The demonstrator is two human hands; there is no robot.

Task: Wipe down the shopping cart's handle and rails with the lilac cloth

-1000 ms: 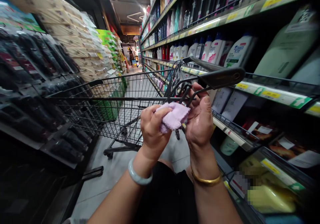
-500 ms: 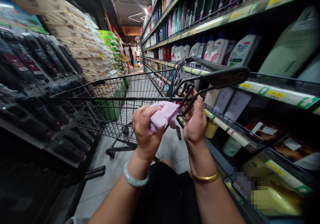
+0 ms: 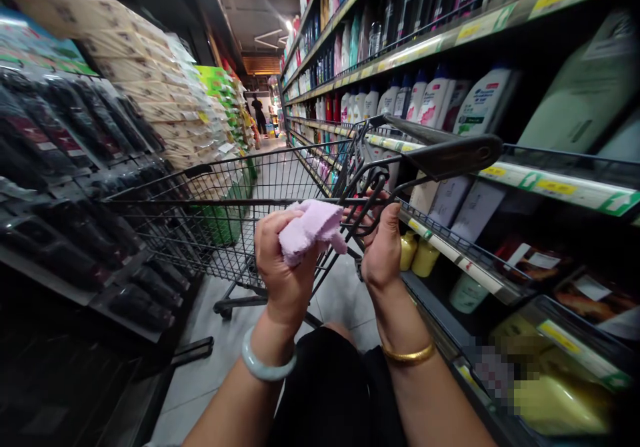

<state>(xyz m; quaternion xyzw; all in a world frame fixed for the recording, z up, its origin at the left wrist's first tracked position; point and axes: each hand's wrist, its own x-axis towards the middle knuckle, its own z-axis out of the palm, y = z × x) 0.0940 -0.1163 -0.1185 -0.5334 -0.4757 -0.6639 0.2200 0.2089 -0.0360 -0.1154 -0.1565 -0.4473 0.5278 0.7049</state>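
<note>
A crumpled lilac cloth is bunched in my left hand, whose fingers are wrapped round it. In front of me stands a black wire shopping cart, its handle at the upper right of the cart. My right hand is beside the bars under the handle, thumb raised and fingers apart. Those fingers are partly hidden behind the dark bars; whether they touch the metal I cannot tell. The cloth lies close against the cart's rear end, on the left of these bars.
Shelves of shampoo bottles rise close on the right. Packaged black goods hang on the left, with stacked packs behind them. A person stands far down the aisle. Grey floor tiles lie below.
My left hand has drawn the cloth slightly left, away from the bars. My right hand has lowered a little and its thumb has parted from the bar.
</note>
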